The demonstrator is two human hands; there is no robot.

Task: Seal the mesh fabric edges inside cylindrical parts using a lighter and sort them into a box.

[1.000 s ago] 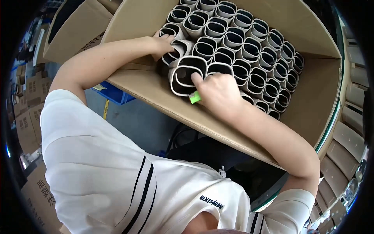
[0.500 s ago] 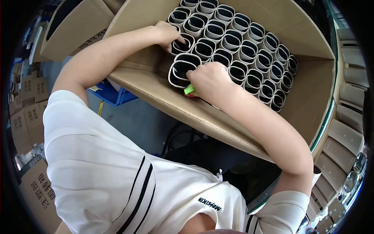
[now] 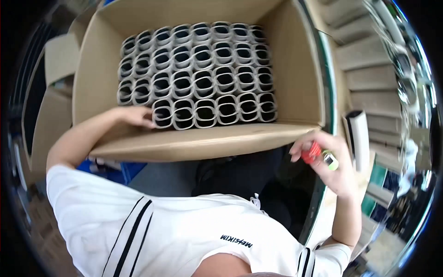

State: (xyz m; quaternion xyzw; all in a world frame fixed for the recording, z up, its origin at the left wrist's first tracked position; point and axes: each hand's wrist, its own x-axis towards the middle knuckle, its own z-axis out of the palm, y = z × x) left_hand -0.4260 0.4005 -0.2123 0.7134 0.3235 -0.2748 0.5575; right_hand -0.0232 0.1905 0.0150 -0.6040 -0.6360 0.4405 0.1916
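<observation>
Inside a large cardboard box (image 3: 300, 69), several rows of cream oval tubes (image 3: 203, 83) stand on end, their dark openings facing up. My left hand (image 3: 137, 116) reaches in at the front left, fingers stretched out against the leftmost tube (image 3: 162, 114) of the nearest row. Past the box's front right corner, my right hand (image 3: 334, 164) has its fingers curled around a small red and green tool (image 3: 312, 153). Its exact kind is unclear, as the palm and fingers cover part of it. Another cream tube (image 3: 361, 145) with a dark inside is right beside this hand.
A green-edged work surface (image 3: 328, 83) runs along the box's right side. Farther right is a row of tan cardboard pieces (image 3: 376, 97). More cardboard boxes (image 3: 57, 111) stand at the left, and a blue bin (image 3: 131, 171) sits below the front flap.
My right hand has moved from the front tubes out to the right of the box, still holding the tool. My left hand has shifted to the nearest row's left end. The view has turned.
</observation>
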